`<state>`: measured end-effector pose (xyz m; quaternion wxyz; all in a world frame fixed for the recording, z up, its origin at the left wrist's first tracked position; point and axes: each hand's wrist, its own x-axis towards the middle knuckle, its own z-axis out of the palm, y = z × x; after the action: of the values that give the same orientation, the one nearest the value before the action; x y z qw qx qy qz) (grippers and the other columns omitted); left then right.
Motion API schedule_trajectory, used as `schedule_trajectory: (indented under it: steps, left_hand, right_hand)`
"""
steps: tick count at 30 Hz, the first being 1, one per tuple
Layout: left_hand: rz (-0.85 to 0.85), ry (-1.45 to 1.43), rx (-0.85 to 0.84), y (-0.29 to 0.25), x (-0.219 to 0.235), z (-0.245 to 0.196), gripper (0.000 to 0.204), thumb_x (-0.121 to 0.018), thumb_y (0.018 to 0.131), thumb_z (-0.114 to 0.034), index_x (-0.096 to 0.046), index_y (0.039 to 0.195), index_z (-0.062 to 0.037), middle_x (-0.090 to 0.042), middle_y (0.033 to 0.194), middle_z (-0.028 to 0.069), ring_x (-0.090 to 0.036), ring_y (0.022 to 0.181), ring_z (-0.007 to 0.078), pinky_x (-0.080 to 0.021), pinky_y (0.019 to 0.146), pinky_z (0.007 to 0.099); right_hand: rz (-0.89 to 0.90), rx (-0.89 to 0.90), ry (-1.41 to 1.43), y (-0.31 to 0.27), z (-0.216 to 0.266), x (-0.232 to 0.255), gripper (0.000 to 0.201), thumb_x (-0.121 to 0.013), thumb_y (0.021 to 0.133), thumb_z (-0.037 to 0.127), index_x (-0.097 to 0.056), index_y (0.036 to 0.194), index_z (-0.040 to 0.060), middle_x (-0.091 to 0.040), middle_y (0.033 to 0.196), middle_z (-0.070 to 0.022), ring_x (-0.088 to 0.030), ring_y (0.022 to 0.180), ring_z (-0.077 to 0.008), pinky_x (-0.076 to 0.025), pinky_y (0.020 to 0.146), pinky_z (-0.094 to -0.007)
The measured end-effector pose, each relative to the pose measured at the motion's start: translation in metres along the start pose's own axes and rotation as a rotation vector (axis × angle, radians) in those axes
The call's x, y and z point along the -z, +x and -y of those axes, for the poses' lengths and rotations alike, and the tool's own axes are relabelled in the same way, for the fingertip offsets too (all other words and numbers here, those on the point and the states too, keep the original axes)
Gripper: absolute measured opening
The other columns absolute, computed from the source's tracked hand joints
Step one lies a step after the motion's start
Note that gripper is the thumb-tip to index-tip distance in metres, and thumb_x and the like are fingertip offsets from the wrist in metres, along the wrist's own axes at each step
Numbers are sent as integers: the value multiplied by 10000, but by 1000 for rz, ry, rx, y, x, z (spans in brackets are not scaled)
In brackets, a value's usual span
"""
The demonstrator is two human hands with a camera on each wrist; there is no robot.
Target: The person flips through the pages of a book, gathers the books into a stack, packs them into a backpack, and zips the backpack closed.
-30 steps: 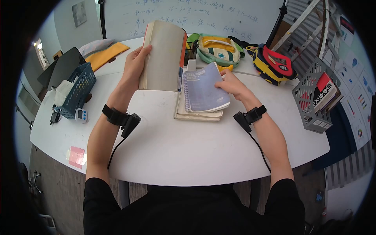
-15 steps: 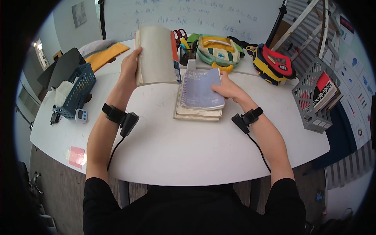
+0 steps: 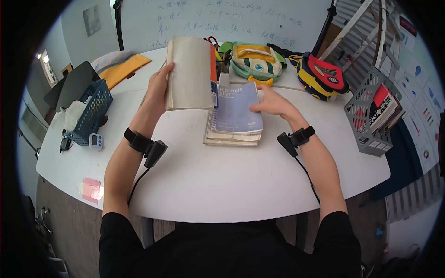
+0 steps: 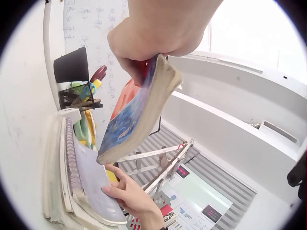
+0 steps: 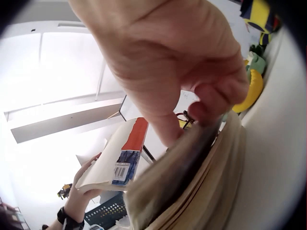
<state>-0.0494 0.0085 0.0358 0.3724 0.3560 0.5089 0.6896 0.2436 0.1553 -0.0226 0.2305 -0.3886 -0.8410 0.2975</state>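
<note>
My left hand [image 3: 158, 88] holds up a thick paperback book [image 3: 190, 74] by its left side. Its pale cover faces me, with a red and blue strip and a barcode [image 5: 120, 172] along one edge. Between thumb and fingers, my right hand [image 3: 274, 101] pinches the right edge of a lilac spiral notebook [image 3: 238, 109] lettered "FEEL YOUR BEST". The notebook lies over a stack of worn books [image 3: 232, 141], its coil on the left. In the left wrist view the paperback [image 4: 139, 115] hangs above the notebook [image 4: 96, 177], apart from the stack.
Behind the stack stand a pen holder [image 4: 76, 98] and a green and yellow bag [image 3: 257, 62]. A red and yellow bag [image 3: 322, 76] sits back right, near a grey basket of books [image 3: 371, 116]. At left are a blue basket [image 3: 95, 111] and a small timer [image 3: 96, 142].
The notebook has come down from a tilt and lies squarer over the stack, with my right hand still on its edge. The paperback shifted left, then back right and a little nearer me.
</note>
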Motion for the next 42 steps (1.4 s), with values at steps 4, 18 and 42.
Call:
schedule_trajectory:
  steps: [4, 18, 42]
  left_hand:
    - [124, -58, -34, -11, -7, 7, 493, -492, 968, -344, -446, 1297, 21, -622, 1043, 122, -665, 857, 151, -569, 714, 288]
    - [335, -233, -118, -43, -56, 43, 450, -604, 928, -306, -490, 1277, -46, -619, 1059, 64, -629, 903, 124, -547, 772, 289]
    - [501, -311, 46, -17, -46, 78, 404, -594, 932, -247, -491, 1290, -92, -610, 1188, 59, -600, 1070, 163, -500, 932, 337]
  right_hand:
    - [-117, -41, 119, -2, 33, 15, 687, -702, 819, 346, -386, 1350, 46, -597, 971, -94, -577, 862, -180, -452, 796, -296]
    - [370, 279, 1210, -37, 86, -53, 1106, -693, 785, 535, 87, 1495, 203, -194, 1489, -141, -194, 1398, -269, -235, 1104, -486]
    - [451, 51, 1401, -33, 57, -67, 736, -708, 811, 277, -301, 1389, 70, -460, 1310, -100, -469, 1229, -218, -411, 1039, -418]
